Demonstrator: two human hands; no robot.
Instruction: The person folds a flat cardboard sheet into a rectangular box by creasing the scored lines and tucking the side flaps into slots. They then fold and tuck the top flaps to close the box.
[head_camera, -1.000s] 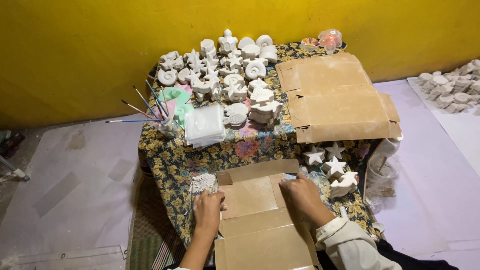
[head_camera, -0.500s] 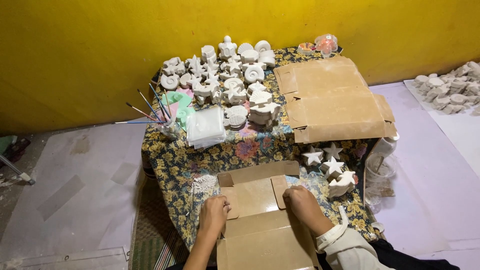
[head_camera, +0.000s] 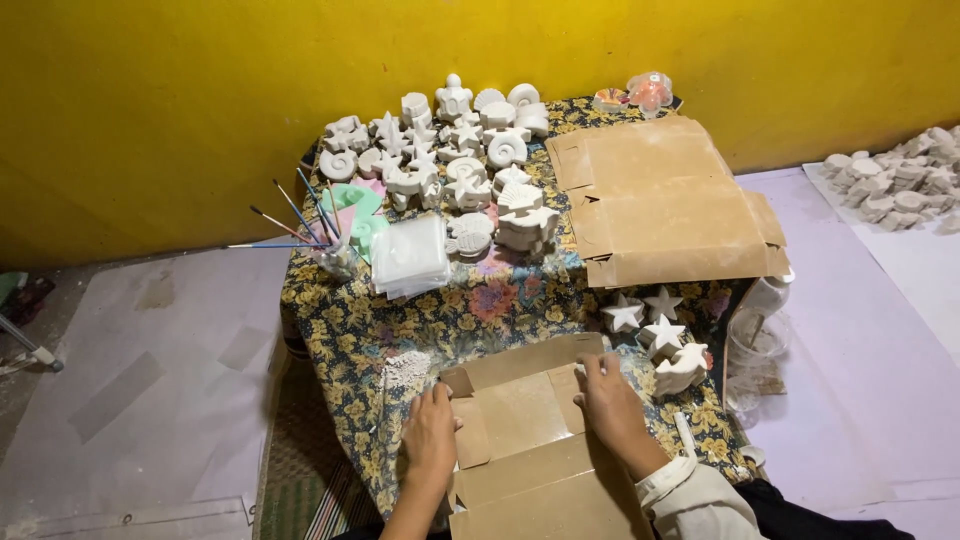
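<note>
A flattened brown cardboard box (head_camera: 520, 440) lies on the near edge of a low table covered in floral cloth (head_camera: 380, 340). My left hand (head_camera: 432, 432) presses on the box's left flap, fingers together. On the right flap rests my right hand (head_camera: 610, 405), close to a cluster of white plaster stars (head_camera: 655, 335). A small heap of white powder (head_camera: 405, 368) lies just beyond my left hand.
Several white plaster shells and stars (head_camera: 450, 150) crowd the table's far side. A larger flat cardboard (head_camera: 665, 205) covers the right. Paintbrushes (head_camera: 295, 225) stand in a cup beside stacked clear moulds (head_camera: 410, 255). More plaster pieces (head_camera: 895, 185) lie on the floor at right, below a yellow wall.
Both hands have shifted slightly outward and down on the cardboard flaps. The view has tilted a little; the objects on the table stay put.
</note>
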